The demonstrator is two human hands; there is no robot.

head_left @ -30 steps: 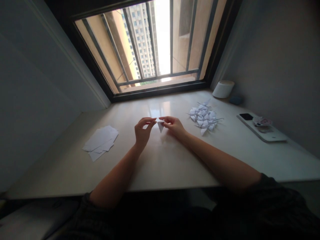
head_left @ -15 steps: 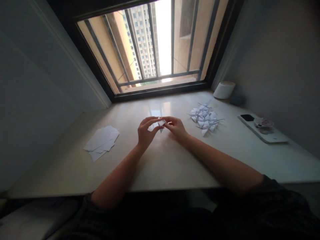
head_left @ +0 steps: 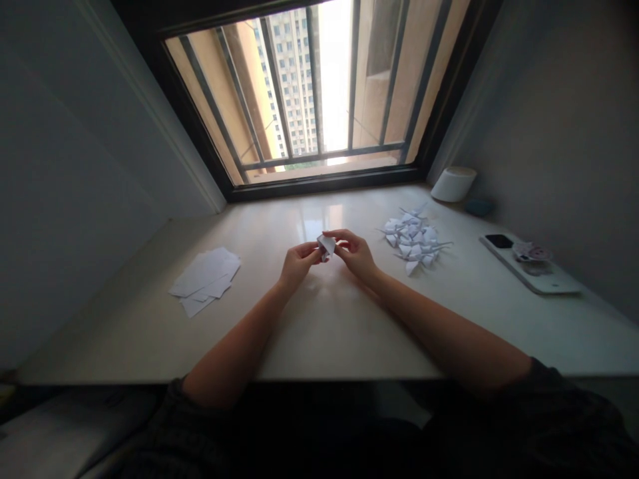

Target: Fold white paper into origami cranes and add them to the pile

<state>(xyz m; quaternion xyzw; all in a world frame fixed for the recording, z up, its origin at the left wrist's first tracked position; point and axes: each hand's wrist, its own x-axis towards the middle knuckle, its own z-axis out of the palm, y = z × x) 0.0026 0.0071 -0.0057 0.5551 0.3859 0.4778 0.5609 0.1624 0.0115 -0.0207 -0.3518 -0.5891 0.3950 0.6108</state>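
Observation:
A small folded piece of white paper (head_left: pixel 326 245) is pinched between both my hands above the middle of the pale desk (head_left: pixel 324 319). My left hand (head_left: pixel 298 263) grips its left side with fingers curled. My right hand (head_left: pixel 355 252) holds its right side with thumb and fingertips. A pile of several folded white paper shapes (head_left: pixel 413 237) lies to the right of my right hand. A loose stack of flat white paper sheets (head_left: pixel 206 279) lies to the left of my left hand.
A white phone (head_left: pixel 530 269) with a small round object (head_left: pixel 532 252) on it lies at the right by the wall. A white cylinder (head_left: pixel 453 183) and a small dark blue object (head_left: pixel 478 207) stand in the far right corner. A barred window (head_left: pixel 319 93) runs along the back.
My hands have drawn closer together around the paper. The paper went from a hanging triangle to a more compact, folded shape held between the fingers. The view shifted slightly.

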